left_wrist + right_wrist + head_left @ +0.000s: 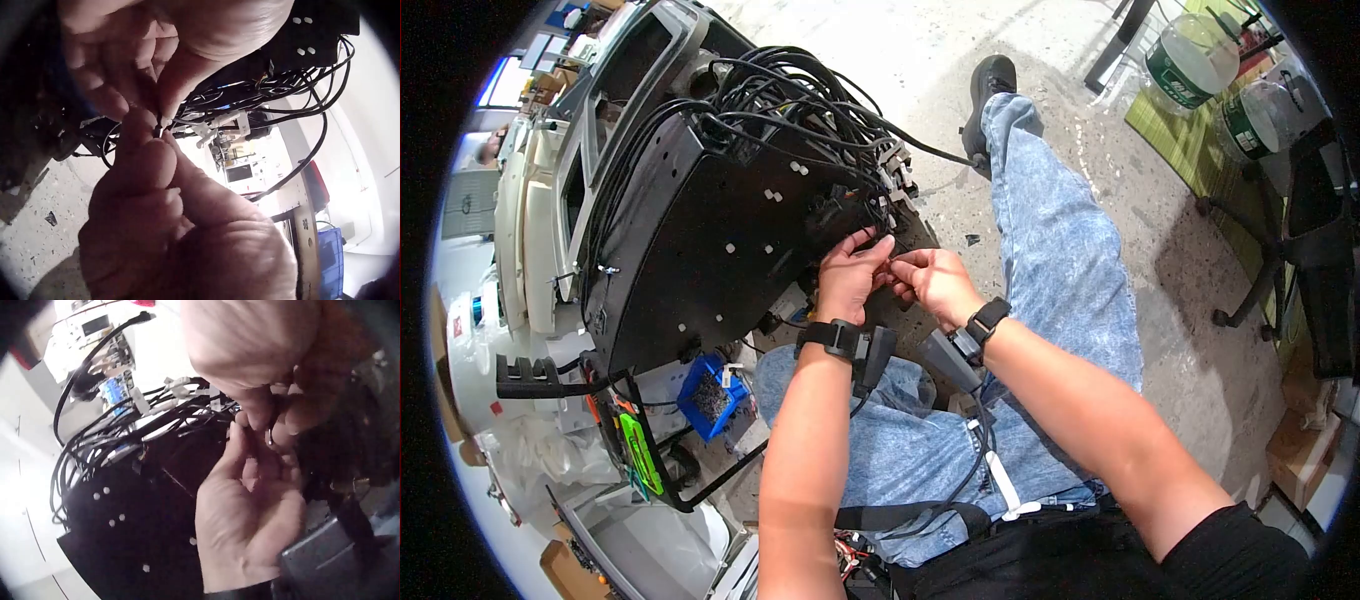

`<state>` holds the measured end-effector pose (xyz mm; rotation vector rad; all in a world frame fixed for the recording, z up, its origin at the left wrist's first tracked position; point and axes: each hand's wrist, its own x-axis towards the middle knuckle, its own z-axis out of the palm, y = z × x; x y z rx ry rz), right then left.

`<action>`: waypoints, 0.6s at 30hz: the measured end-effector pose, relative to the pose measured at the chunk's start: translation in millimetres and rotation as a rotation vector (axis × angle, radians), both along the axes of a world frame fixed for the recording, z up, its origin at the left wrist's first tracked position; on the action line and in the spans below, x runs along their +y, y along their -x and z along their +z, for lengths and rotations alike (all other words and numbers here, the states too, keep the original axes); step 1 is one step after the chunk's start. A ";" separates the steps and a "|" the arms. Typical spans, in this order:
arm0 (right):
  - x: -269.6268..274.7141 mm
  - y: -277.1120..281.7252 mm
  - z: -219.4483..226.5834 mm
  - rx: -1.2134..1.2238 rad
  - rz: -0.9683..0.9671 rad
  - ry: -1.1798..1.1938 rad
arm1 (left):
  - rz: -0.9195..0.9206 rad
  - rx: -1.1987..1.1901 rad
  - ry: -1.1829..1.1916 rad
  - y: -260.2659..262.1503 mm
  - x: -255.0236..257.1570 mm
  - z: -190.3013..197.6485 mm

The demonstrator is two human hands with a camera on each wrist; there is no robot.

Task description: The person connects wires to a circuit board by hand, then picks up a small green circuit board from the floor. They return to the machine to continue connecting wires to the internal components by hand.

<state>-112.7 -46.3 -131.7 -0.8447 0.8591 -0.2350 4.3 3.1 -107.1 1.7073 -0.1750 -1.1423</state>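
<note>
My left hand (850,278) and right hand (940,287) meet fingertip to fingertip beside the lower right edge of a black panel (690,240). Between them is a small dark piece with a shiny metal tip (159,132), thin like a wire end; its exact kind I cannot tell. In the left wrist view the left thumb (181,81) presses from above, while the right thumb and finger pinch from below. The same glint of metal (270,436) shows under the right fingers in the right wrist view. Fingers hide most of the piece.
A thick bundle of black cables (790,100) with white connectors (895,170) hangs over the panel's top, just beyond the hands. A blue bin (710,395) of small parts sits below left. An office chair (1300,240) and large plastic bottles (1192,62) stand at right.
</note>
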 end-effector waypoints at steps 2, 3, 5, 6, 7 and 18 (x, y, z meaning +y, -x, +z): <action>2.5 0.9 0.8 -0.014 -0.005 0.020 | -0.003 -0.028 -0.006 -2.0 0.8 -6.2; 2.7 1.2 2.3 -0.027 -0.014 0.043 | -0.009 -0.055 -0.008 -3.0 0.9 -9.3; 2.4 0.1 0.3 -0.020 -0.025 0.010 | -0.009 -0.055 0.000 -6.3 1.7 -12.9; 1.9 -0.4 -0.4 -0.013 -0.037 -0.022 | -0.010 -0.054 0.010 -7.2 1.3 -12.6; 1.2 1.5 -0.9 -0.014 -0.036 -0.020 | -0.009 -0.055 0.012 -7.2 0.9 -12.0; -14.0 85.9 149.0 -0.395 -0.057 0.715 | -0.012 -0.079 -0.045 -3.0 -3.1 10.9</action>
